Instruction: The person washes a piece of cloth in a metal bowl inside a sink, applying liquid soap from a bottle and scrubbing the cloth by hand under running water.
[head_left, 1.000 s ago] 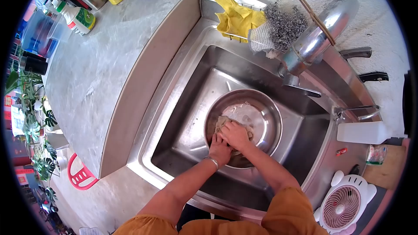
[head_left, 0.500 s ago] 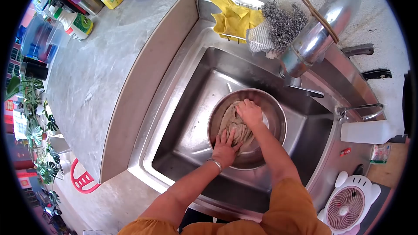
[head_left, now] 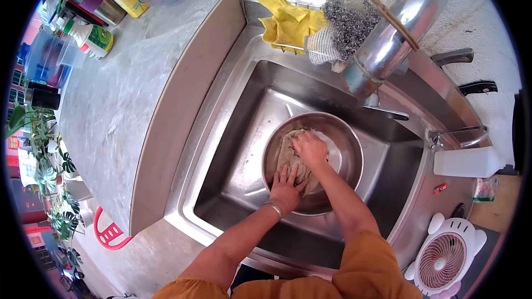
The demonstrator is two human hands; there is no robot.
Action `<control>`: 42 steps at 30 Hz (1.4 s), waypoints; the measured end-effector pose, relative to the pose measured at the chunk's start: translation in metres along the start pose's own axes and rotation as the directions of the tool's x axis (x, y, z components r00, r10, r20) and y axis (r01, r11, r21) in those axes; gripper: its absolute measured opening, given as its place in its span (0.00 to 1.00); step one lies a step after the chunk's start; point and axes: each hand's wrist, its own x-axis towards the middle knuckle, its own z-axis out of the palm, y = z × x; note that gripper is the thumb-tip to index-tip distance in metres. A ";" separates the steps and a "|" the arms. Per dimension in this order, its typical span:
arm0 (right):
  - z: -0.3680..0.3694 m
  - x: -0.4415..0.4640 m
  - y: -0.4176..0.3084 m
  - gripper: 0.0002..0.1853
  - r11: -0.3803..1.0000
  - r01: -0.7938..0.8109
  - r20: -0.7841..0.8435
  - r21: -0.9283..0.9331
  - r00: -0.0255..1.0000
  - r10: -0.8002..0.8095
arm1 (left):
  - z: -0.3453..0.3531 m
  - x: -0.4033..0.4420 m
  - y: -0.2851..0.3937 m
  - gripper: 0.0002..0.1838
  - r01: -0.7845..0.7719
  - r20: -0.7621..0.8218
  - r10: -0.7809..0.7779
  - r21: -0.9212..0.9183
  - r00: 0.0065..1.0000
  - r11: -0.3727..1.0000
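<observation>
A round metal basin (head_left: 348, 133) sits in the stainless steel sink (head_left: 233, 155). In its left part lies a wet, crumpled greyish-beige cloth (head_left: 288, 152). My left hand (head_left: 285, 191), with a bracelet at the wrist, rests on the cloth's lower end with its fingers spread. Higher up, my right hand (head_left: 311, 149) presses on the cloth, its fingers curled down onto the fabric. The palms and the underside of the cloth are hidden.
A faucet (head_left: 388, 39) rises over the sink's upper right, beside steel wool (head_left: 349, 25) and a yellow cloth (head_left: 288, 22) in a rack. Bottles (head_left: 95, 40) stand on the left counter. A white fan (head_left: 443, 260) and a white jug (head_left: 466, 163) are at the right.
First bunched under both hands, the cloth was spread out by half a second ago. Since then my right hand has moved slightly left and down on it, while my left hand stays at the lower end.
</observation>
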 end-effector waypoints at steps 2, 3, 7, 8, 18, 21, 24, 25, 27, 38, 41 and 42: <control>-0.018 -0.037 -0.010 0.08 0.977 0.203 0.177 0.073 0.961 -0.212 | 0.001 0.005 0.000 0.26 0.011 0.107 -0.014 0.028 0.994 1.000; -0.023 -0.047 -0.012 0.08 0.908 0.377 0.328 0.182 0.847 -0.417 | -0.001 0.006 0.001 0.26 0.021 0.216 -0.033 0.058 0.976 0.998; -0.004 -0.001 0.029 0.08 0.881 0.424 0.081 -0.209 0.905 -0.417 | 0.000 -0.002 0.000 0.26 0.003 0.030 -0.004 0.032 1.000 0.999; 0.000 0.012 0.031 0.08 0.948 0.254 -0.020 -0.193 0.965 -0.262 | 0.000 -0.001 0.000 0.26 -0.004 0.023 0.003 0.027 1.000 1.000; 0.005 -0.007 0.030 0.09 0.977 0.202 0.116 -0.069 0.974 -0.193 | -0.003 0.002 0.004 0.26 0.025 0.042 -0.025 -0.013 0.999 1.000; -0.010 -0.002 0.028 0.11 0.988 -0.114 0.081 0.104 0.991 0.106 | -0.009 0.001 0.004 0.27 0.014 0.042 -0.014 -0.010 0.999 1.000; -0.038 -0.012 0.029 0.12 0.927 -0.197 0.168 0.318 0.975 0.149 | -0.009 0.002 0.002 0.26 -0.016 -0.006 0.016 -0.013 1.000 1.000; -0.044 -0.014 0.031 0.14 0.903 -0.179 0.172 0.390 0.978 0.119 | -0.010 0.001 0.001 0.26 -0.024 -0.014 0.024 -0.006 1.000 1.000; -0.048 -0.024 0.026 0.16 0.949 -0.097 0.188 0.300 0.981 0.041 | -0.015 0.003 -0.003 0.23 -0.042 0.013 0.043 -0.087 0.999 0.995; 0.000 -0.025 0.012 0.22 0.963 -0.035 0.107 0.266 0.994 0.007 | -0.223 0.057 0.103 0.21 -0.473 -0.931 0.134 -0.046 0.339 0.880; -0.022 -0.018 0.007 0.22 0.986 -0.040 0.230 0.161 0.973 0.002 | -0.223 0.079 0.121 0.17 -0.421 -0.892 0.169 -0.027 0.420 0.907; -0.019 -0.018 0.005 0.22 0.980 -0.041 0.168 0.193 0.986 0.008 | -0.220 0.082 0.121 0.14 -0.414 -0.837 0.199 -0.036 0.509 0.910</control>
